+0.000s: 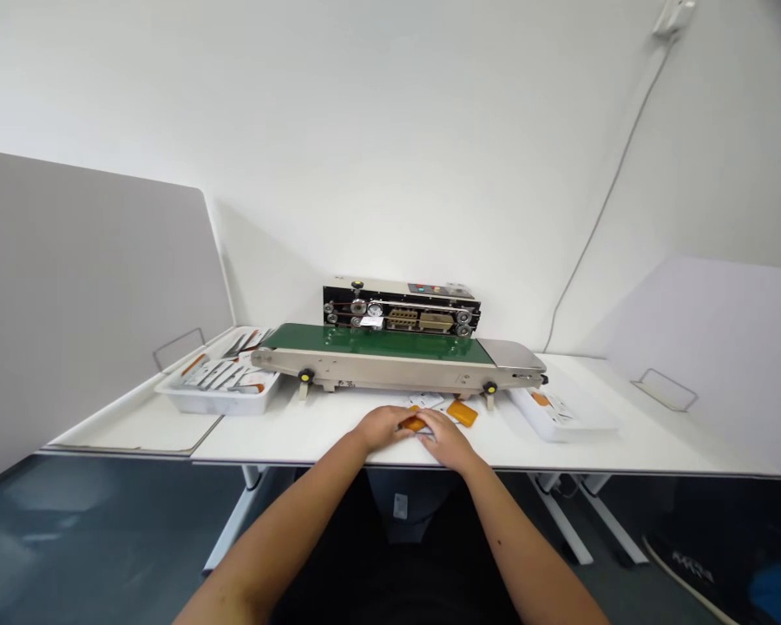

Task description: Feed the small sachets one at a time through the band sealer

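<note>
My left hand (383, 428) and my right hand (449, 441) meet near the table's front edge. Between their fingertips is a small flat orange packet (414, 424), partly covered by the fingers; both hands are closed on it. Just right of it lies a second orange packet (462, 413), apart from the fingers. Behind the hands, some white printed packets (428, 400) lie flat on the table. Beyond them stands a band sealing machine (402, 304) with a green conveyor belt (377, 342).
At left, a white tray (218, 403) holds several white and orange packets. Another white tray (582, 427) with a few packets stands at right. Grey partitions (91, 286) flank the white table (286, 444). A cable (608, 187) runs down the wall.
</note>
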Demonstrator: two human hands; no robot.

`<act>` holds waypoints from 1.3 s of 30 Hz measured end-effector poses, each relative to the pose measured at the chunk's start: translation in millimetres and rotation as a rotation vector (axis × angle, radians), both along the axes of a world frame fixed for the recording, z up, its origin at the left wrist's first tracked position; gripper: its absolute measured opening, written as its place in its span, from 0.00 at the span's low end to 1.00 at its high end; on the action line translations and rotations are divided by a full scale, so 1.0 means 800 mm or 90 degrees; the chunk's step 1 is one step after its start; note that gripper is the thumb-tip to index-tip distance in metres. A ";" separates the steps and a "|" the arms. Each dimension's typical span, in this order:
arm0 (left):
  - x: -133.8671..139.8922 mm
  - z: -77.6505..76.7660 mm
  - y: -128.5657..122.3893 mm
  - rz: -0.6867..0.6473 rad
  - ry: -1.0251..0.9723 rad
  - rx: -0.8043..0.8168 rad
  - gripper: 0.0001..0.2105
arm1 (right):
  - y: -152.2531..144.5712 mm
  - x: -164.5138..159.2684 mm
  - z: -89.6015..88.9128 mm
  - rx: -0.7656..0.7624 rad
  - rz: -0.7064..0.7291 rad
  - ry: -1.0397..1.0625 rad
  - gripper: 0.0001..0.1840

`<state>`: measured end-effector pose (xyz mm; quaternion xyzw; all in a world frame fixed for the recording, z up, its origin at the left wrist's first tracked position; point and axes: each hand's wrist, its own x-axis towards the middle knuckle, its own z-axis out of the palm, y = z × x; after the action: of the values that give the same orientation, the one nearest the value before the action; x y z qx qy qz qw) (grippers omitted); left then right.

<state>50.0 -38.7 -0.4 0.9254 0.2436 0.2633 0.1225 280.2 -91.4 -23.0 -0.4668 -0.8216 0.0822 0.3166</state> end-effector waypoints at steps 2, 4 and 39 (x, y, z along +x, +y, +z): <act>0.000 -0.001 -0.001 -0.009 -0.031 0.009 0.17 | 0.003 0.000 -0.004 -0.012 -0.017 -0.010 0.26; 0.001 -0.003 0.002 -0.003 -0.060 0.019 0.14 | 0.005 0.000 -0.008 -0.020 -0.046 -0.018 0.27; 0.001 0.000 0.021 0.116 -0.292 -0.262 0.13 | 0.021 -0.013 0.012 -0.066 -0.064 0.379 0.14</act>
<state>50.8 -21.5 -0.1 0.7721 0.3398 0.4198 0.3348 270.0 -74.9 -13.6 -0.4775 -0.6635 0.2413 0.5229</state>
